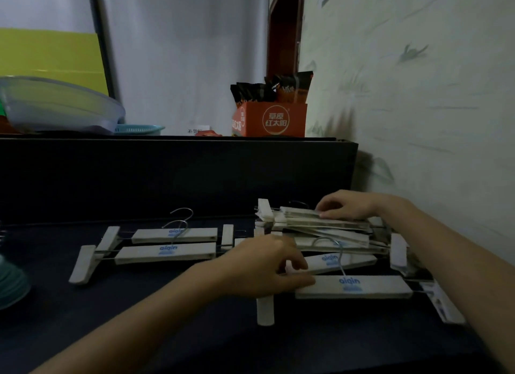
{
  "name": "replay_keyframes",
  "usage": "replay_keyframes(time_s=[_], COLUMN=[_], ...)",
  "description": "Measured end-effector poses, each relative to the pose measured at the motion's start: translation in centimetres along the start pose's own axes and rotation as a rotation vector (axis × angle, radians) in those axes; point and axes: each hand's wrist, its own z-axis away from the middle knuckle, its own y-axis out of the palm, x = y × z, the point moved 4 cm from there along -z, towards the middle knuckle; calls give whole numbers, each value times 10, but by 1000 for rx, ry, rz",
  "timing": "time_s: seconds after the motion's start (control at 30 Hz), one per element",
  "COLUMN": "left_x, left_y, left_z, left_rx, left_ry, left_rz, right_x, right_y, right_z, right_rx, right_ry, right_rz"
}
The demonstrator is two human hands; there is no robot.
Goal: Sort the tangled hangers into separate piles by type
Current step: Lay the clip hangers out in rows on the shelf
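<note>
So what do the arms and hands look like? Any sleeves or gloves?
The left arm and right arm are bare, no sleeves in view. The left hand and right hand have no gloves, and I see no rings or watch.

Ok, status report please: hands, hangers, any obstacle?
Left hand touches nearest hanger. Right hand pinches top of tangled stack. Two sorted hangers lie left. No obstacle seen.
</note>
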Motion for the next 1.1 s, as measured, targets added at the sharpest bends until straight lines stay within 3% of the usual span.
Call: replay_keyframes(time_s=[0.1, 0.3, 0.73, 1.1], left_x=[-13, -24, -45, 10], left_y=[8, 22, 13, -16], left_z=[-3, -8, 13, 120], left_rx=[48, 64, -70, 32], left_ry=[28, 43, 206, -77], left_rz=[-83, -195, -248, -399], right_x=[-1, 3, 17, 100], right_y=[-5, -21, -56, -41], right_z=[1, 14, 72, 94], right_rx=[-59, -341, -727, -804], right_ry=[-54, -169, -183, -343], right_rz=[47, 110, 150, 129])
